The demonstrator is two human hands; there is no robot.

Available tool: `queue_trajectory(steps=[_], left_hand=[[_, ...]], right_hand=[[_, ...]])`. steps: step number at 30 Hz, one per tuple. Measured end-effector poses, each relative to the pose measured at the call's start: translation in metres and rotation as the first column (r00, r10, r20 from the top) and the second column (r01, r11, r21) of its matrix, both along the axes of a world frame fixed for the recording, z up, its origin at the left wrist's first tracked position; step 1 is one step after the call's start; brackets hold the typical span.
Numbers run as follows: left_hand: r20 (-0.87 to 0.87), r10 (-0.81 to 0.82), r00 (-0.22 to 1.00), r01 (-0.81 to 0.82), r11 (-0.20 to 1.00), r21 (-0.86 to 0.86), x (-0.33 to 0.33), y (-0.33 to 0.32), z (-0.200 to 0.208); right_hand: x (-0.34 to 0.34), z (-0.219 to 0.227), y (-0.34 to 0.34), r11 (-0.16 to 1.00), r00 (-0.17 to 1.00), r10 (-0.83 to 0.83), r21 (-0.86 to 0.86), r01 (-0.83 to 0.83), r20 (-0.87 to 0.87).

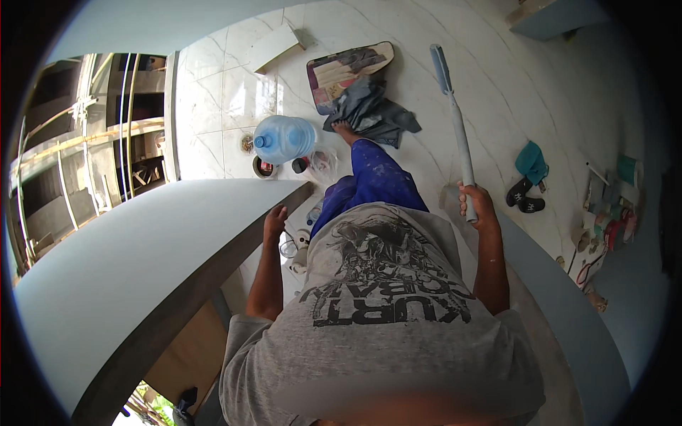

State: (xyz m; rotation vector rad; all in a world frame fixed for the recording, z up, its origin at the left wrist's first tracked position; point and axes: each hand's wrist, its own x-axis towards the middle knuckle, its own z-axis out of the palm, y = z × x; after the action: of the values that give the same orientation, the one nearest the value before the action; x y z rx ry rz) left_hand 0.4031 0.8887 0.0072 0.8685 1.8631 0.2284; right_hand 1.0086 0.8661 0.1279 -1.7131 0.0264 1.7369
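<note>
My right hand [482, 206] is wrapped round the lower end of a long grey pole [460, 131]. A narrow blue-grey head tops the pole, its exact kind unclear; it points away from me over the tiled floor. My left hand [275, 221] hangs with curled fingers beside the edge of a pale wall [177, 234]. Whether something small is in those fingers is hidden. Just below it, a clear rounded thing [288, 248] shows against the floor, too small to name.
Ahead on the marbled floor lie a big blue water jug [284, 139], a patterned mat [348, 67] and a crumpled dark cloth [376, 113]. To the right are black footwear [524, 197] and a teal cloth [531, 162]. Bamboo scaffolding [89, 135] stands beyond the left opening.
</note>
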Motion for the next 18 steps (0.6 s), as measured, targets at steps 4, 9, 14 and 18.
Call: queue_trajectory(steps=[4, 9, 14, 18], left_hand=[[0.002, 0.008, 1.000, -0.008, 0.998, 0.065, -0.006, 0.037, 0.008], [-0.051, -0.048, 0.998, 0.042, 0.994, -0.106, 0.041, 0.058, 0.004], [0.055, -0.381, 0.923, 0.384, 0.896, -0.225, 0.106, 0.087, -0.045], [0.240, -0.520, 0.820, 0.567, 0.796, -0.212, 0.226, 0.182, -0.077]], right_hand=[[-0.003, -0.006, 0.007, 0.995, 0.998, -0.046, 0.089, 0.051, -0.049], [0.017, -0.004, -0.003, 0.982, 0.985, -0.168, 0.076, 0.170, -0.030], [0.050, -0.004, -0.010, 0.942, 0.944, -0.329, 0.072, 0.327, 0.018], [0.088, -0.017, -0.013, 0.860, 0.859, -0.511, 0.020, 0.510, 0.039]])
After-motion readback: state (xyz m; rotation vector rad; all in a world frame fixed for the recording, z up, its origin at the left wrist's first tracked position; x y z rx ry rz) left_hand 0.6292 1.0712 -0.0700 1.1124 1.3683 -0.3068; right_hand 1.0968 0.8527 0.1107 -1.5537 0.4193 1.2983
